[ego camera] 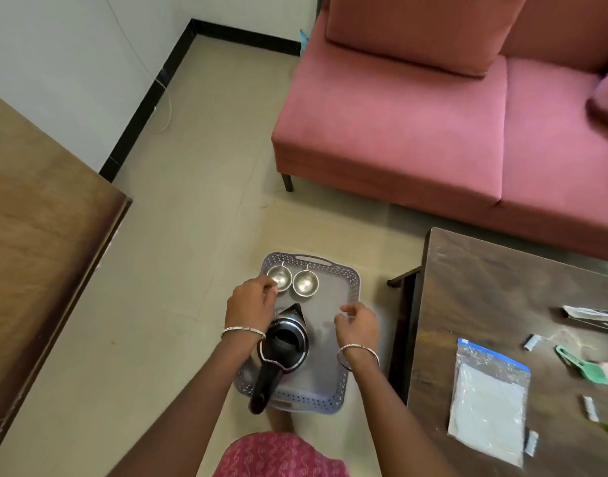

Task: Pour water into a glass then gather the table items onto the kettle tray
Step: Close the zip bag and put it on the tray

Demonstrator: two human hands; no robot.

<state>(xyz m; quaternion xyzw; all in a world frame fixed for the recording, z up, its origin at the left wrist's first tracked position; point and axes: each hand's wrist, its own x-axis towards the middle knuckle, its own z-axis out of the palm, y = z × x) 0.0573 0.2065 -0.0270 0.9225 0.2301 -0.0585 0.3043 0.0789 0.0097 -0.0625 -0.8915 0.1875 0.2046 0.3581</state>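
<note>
A grey-lilac perforated kettle tray is in the lower middle of the view, above the tiled floor. On it stand a black electric kettle, handle pointing toward me, and two small steel cups at the far end. My left hand grips the tray's left rim, fingers beside the left cup. My right hand is curled on the right rim. Both wrists wear bangles.
A dark wooden table at the right holds a zip bag of white powder, a green scoop, small sachets and a packet. A pink sofa stands behind it. A brown wooden surface is on the left.
</note>
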